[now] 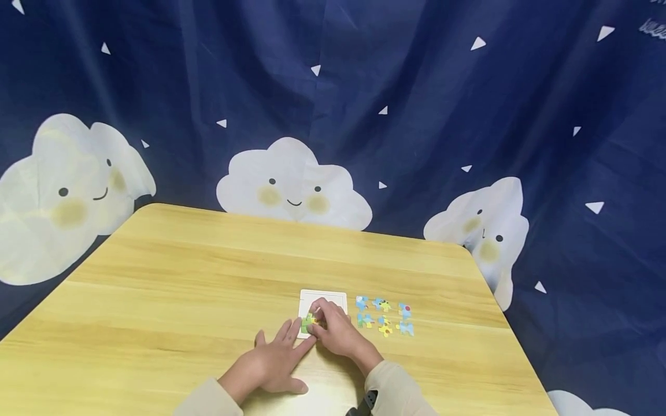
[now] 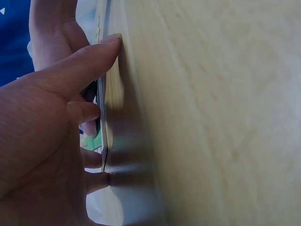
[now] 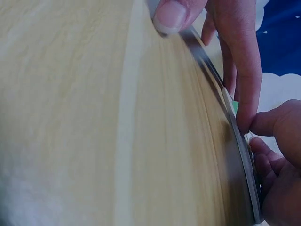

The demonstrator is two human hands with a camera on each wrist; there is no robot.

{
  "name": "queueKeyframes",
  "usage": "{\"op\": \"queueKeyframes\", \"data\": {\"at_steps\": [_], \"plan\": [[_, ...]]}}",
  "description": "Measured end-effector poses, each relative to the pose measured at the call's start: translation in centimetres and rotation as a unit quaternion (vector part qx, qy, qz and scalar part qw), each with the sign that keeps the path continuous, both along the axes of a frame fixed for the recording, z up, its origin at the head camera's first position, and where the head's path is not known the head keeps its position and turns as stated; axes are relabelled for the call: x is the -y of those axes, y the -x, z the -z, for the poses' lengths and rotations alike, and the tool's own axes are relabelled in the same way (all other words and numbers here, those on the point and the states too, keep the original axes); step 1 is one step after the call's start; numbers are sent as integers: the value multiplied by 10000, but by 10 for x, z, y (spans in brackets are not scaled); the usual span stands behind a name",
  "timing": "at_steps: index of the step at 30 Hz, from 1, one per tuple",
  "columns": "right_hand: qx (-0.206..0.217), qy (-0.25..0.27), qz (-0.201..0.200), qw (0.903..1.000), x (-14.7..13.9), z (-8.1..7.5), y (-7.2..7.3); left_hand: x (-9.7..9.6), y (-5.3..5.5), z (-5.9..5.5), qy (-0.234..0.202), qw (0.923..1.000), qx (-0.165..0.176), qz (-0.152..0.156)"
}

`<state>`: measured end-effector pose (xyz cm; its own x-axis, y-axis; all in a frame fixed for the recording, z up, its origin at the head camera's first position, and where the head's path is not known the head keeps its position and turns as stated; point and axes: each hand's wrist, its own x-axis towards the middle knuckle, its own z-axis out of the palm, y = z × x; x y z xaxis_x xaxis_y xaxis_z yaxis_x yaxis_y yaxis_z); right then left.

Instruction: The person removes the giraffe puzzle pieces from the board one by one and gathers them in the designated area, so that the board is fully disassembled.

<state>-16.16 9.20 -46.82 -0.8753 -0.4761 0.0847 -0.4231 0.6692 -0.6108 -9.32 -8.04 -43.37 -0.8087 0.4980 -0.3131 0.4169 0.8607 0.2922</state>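
Observation:
A white puzzle tray [image 1: 307,296] lies flat on the table, with green and yellow jigsaw pieces [image 1: 306,325] in its near left part. My left hand [image 1: 273,361] is spread, its straight fingertips resting on the tray's near left corner. Over the tray my right hand [image 1: 338,332] curls its fingers and thumb down on a small jigsaw piece, mostly hidden beneath them. In the right wrist view the curled right hand [image 3: 282,146] is at the tray's edge [image 3: 244,162], touching the left index finger. The left wrist view shows the left hand [image 2: 42,132] along the near edge.
Several loose jigsaw pieces [image 1: 384,326], blue, yellow and green, lie in two rows right of the tray. The wooden table [image 1: 182,277] reaches back to a dark blue curtain [image 1: 406,69] with printed white clouds [image 1: 293,167].

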Motion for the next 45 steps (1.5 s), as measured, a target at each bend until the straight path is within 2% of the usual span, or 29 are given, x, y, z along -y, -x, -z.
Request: {"op": "queueKeyframes", "data": {"at_steps": [7,15,21,25,32,45], "plan": [[160,229,72,9996,1,4,0,1,-2,1,-6,10000,-10,-26],[498,1124,245,9921,-2,5,-4,1,-2,1,-119,9999,-19,-81],[513,1336,477,9886,-9,2,-7,0,-1,2,-163,9998,38,-63],[472,1395,528,9877,-19,-1,-11,1,0,2,-208,9997,75,-60],[639,1440,775,9845,-43,-3,-17,1,0,1,-212,9997,43,-56],[828,744,971,9890,-88,-4,-28,1,-1,3,-309,9994,136,-107]]}}
